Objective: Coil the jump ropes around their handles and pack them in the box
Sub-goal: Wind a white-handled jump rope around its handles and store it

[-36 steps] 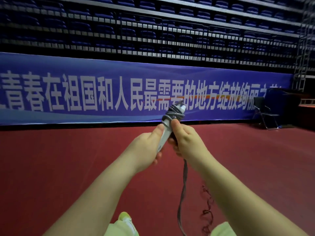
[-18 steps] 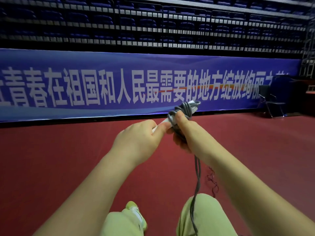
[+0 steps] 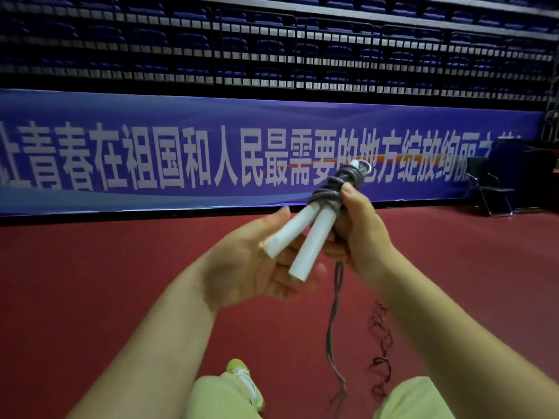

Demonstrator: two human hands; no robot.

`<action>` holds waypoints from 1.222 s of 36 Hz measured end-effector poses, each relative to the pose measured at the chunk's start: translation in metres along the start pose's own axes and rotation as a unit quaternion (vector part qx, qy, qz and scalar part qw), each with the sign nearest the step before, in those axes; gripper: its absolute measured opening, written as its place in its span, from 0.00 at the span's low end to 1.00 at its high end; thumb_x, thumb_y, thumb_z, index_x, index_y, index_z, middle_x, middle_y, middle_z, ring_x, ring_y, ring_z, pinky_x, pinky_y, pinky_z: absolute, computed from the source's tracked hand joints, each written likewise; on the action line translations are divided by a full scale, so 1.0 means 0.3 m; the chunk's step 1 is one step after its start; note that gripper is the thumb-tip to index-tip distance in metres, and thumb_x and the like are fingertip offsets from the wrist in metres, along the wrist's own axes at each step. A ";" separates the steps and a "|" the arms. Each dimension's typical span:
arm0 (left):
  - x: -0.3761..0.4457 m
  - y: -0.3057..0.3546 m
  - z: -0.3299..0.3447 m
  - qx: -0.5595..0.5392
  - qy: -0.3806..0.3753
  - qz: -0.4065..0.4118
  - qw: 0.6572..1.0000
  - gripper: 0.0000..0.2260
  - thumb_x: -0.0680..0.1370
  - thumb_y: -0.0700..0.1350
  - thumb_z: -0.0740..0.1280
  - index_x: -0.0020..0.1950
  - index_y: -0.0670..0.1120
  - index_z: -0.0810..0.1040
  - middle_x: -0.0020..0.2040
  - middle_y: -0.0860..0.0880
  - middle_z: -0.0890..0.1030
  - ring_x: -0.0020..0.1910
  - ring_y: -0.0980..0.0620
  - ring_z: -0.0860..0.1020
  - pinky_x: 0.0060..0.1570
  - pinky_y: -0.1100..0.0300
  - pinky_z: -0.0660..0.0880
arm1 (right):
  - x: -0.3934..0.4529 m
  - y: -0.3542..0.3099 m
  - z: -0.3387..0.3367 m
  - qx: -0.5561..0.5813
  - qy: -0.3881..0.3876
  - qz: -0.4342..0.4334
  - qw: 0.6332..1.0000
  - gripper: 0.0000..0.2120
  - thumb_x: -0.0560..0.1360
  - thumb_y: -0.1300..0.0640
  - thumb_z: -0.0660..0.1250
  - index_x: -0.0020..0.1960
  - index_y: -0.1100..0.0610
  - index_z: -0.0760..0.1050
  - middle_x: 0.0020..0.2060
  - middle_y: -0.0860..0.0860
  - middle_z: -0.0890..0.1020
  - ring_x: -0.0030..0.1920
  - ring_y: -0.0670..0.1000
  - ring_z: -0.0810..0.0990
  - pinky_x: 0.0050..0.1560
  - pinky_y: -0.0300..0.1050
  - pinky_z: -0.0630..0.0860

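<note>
Two white jump rope handles (image 3: 305, 237) lie side by side, splayed at their near ends. Grey rope (image 3: 334, 189) is coiled round their far ends. My right hand (image 3: 360, 228) grips the coiled part, thumb on top. My left hand (image 3: 260, 261) lies open under the white ends, palm up, fingers loosely supporting them. The loose tail of grey rope (image 3: 332, 322) hangs from my right hand down to the floor. No box is in view.
A thin dark red curly rope (image 3: 381, 343) lies on the red floor beside the grey tail. My light green trouser legs and a shoe (image 3: 242, 385) show at the bottom. A folding chair (image 3: 487, 186) stands far right by the blue banner (image 3: 181, 152).
My left hand has let go of the handles and opened beneath them. The bundle has tilted so the white ends point toward me, and my right hand has shifted right.
</note>
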State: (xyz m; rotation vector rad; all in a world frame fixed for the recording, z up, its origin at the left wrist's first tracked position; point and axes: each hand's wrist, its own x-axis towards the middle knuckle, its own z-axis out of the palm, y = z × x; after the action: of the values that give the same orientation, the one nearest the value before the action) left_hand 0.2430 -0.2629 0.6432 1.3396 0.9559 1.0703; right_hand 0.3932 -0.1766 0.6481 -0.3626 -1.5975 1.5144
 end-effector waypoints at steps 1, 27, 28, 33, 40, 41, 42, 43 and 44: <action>0.001 -0.017 -0.002 -0.056 -0.073 -0.010 0.996 0.29 0.70 0.67 0.63 0.55 0.44 0.83 0.48 0.42 0.83 0.46 0.43 0.82 0.48 0.49 0.75 | -0.004 -0.003 -0.004 0.018 -0.029 -0.001 0.999 0.23 0.72 0.38 0.55 0.32 0.55 0.73 0.23 0.49 0.67 0.22 0.45 0.62 0.24 0.36 0.57; 0.036 -0.046 -0.014 0.033 0.105 -0.051 0.993 0.31 0.70 0.71 0.52 0.38 0.43 0.74 0.27 0.49 0.68 0.25 0.56 0.56 0.28 0.62 0.55 | 0.017 0.061 -0.032 -0.169 -0.038 0.013 0.985 0.27 0.70 0.31 0.49 0.34 0.56 0.64 0.27 0.50 0.61 0.26 0.48 0.59 0.27 0.40 0.60; 0.036 -0.044 -0.016 0.044 0.116 -0.048 0.991 0.31 0.72 0.71 0.51 0.38 0.43 0.74 0.27 0.49 0.68 0.24 0.56 0.57 0.27 0.63 0.56 | 0.018 0.066 -0.023 -0.175 -0.028 0.009 0.984 0.26 0.70 0.32 0.48 0.35 0.55 0.64 0.27 0.49 0.61 0.27 0.48 0.58 0.28 0.41 0.59; 0.031 -0.063 -0.043 0.072 0.146 -0.035 0.986 0.32 0.76 0.69 0.49 0.38 0.43 0.76 0.26 0.49 0.70 0.24 0.56 0.58 0.29 0.61 0.60 | 0.022 0.096 0.000 -0.224 0.008 0.003 0.975 0.26 0.71 0.32 0.46 0.33 0.54 0.63 0.24 0.47 0.60 0.25 0.47 0.57 0.28 0.42 0.55; 0.044 -0.050 -0.022 0.107 0.130 -0.008 0.986 0.29 0.69 0.70 0.53 0.40 0.45 0.75 0.26 0.51 0.70 0.26 0.54 0.60 0.33 0.59 0.62 | 0.008 0.073 -0.027 -0.192 -0.001 0.053 0.980 0.30 0.65 0.25 0.46 0.34 0.53 0.58 0.25 0.46 0.60 0.25 0.46 0.57 0.30 0.43 0.55; 0.048 -0.052 -0.021 0.117 0.134 -0.007 0.984 0.28 0.69 0.70 0.53 0.40 0.45 0.74 0.26 0.51 0.70 0.26 0.54 0.61 0.34 0.59 0.63 | 0.008 0.072 -0.039 -0.194 -0.006 0.066 0.979 0.33 0.64 0.22 0.45 0.35 0.53 0.58 0.26 0.47 0.60 0.27 0.47 0.56 0.31 0.44 0.55; 0.056 -0.050 -0.021 0.125 0.139 -0.006 0.982 0.28 0.70 0.70 0.53 0.40 0.45 0.75 0.27 0.51 0.70 0.26 0.54 0.61 0.34 0.59 0.63 | 0.011 0.066 -0.048 -0.209 -0.014 0.071 0.975 0.34 0.64 0.20 0.46 0.35 0.53 0.58 0.27 0.47 0.60 0.27 0.47 0.56 0.31 0.44 0.55; 0.065 -0.050 -0.022 0.130 0.144 -0.005 0.981 0.28 0.73 0.69 0.53 0.40 0.45 0.75 0.27 0.51 0.70 0.26 0.54 0.61 0.34 0.60 0.64 | 0.015 0.057 -0.052 -0.225 -0.019 0.073 0.972 0.34 0.62 0.19 0.47 0.35 0.53 0.58 0.28 0.48 0.60 0.28 0.47 0.56 0.31 0.43 0.55; 0.073 -0.049 -0.020 0.136 0.150 -0.002 0.979 0.27 0.75 0.68 0.53 0.40 0.45 0.75 0.27 0.51 0.70 0.26 0.55 0.62 0.34 0.60 0.64 | 0.019 0.046 -0.054 -0.237 -0.019 0.075 0.968 0.35 0.61 0.19 0.48 0.35 0.53 0.59 0.28 0.48 0.60 0.28 0.47 0.56 0.32 0.44 0.55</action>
State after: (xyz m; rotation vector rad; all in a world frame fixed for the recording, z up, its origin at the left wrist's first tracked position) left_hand 0.2435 -0.2394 0.6298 1.4172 1.3692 1.1917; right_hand 0.3971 -0.1590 0.6355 -0.7369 -1.9960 1.2362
